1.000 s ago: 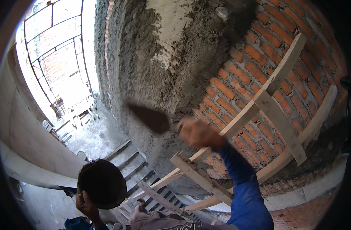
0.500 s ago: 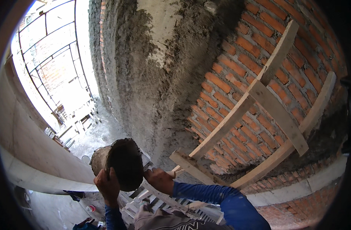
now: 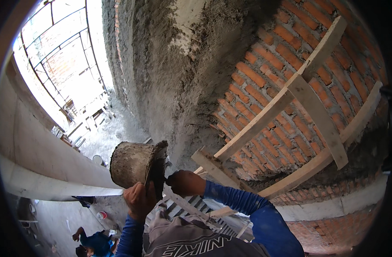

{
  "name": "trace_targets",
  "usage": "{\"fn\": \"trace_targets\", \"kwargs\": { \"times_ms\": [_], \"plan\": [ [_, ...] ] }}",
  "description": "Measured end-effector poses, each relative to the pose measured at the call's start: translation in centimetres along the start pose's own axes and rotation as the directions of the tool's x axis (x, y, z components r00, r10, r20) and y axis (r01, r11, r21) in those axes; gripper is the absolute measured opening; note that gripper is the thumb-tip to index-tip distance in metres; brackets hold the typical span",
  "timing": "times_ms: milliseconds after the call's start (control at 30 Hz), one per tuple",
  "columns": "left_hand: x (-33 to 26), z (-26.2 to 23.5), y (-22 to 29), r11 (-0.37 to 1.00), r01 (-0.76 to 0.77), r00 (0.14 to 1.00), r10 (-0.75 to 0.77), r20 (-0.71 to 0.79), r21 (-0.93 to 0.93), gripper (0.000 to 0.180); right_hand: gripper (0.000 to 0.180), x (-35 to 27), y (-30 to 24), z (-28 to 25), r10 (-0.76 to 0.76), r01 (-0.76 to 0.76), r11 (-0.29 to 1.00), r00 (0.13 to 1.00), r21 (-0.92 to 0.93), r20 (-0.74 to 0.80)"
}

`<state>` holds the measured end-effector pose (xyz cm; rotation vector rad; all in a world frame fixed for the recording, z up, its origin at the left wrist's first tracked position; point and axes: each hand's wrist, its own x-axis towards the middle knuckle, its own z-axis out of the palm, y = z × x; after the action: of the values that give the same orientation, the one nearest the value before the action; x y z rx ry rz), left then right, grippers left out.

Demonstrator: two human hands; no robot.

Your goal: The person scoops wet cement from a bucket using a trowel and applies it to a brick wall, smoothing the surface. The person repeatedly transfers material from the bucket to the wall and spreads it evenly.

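Observation:
My left hand (image 3: pixel 138 199) is closed on the near rim of a mortar-caked bucket (image 3: pixel 129 162). The bucket lies tipped on its side, its dark mouth turned to the right, so most of its inside is hidden. Close to that mouth is my right hand (image 3: pixel 186 183), a fist bent at the wrist. It grips a trowel whose pale handle end and blade showed a moment earlier; the fist and the bucket's rim now mostly cover it. Beyond both hands rises a wall coated in rough grey mortar (image 3: pixel 178 85).
Nailed timber braces (image 3: pixel 286 92) lean across a bare brick wall (image 3: pixel 268 81) at the right. Slatted steps (image 3: pixel 191 210) show beneath me. A pale curved ledge (image 3: pixel 54 184) runs along the left. Far below, a person in blue (image 3: pixel 97 243) is near a red-and-white pail (image 3: pixel 101 215).
The bucket has swung from mouth-up toward me to tipped rightward, showing its outer side. My left hand moved right and up with it. My right fist has turned and risen slightly.

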<state>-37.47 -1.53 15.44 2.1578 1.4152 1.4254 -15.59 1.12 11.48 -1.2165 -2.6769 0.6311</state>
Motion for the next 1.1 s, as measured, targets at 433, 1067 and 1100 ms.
{"fn": "trace_targets", "kwargs": {
  "times_ms": [433,1067,1100],
  "plan": [
    [-3.2,-0.6,-6.3,0.818,0.537,0.759,-0.575,-0.307,-0.205,0.03,0.032,1.5,3.7,-6.5,0.179,-0.229,0.917,0.968,0.327,0.177],
    [-19.2,-11.2,-13.2,0.506,0.862,0.437,-0.721,-0.538,0.022,0.037,0.035,13.6,19.6,-24.4,0.485,-0.551,0.558,0.824,0.621,0.295],
    [-20.7,-12.1,-13.3,0.52,0.854,0.448,-0.708,-0.546,0.026,0.037,0.038,13.9,22.1,-24.9,0.708,-0.559,0.499,0.703,0.663,0.059]
  ]
}}
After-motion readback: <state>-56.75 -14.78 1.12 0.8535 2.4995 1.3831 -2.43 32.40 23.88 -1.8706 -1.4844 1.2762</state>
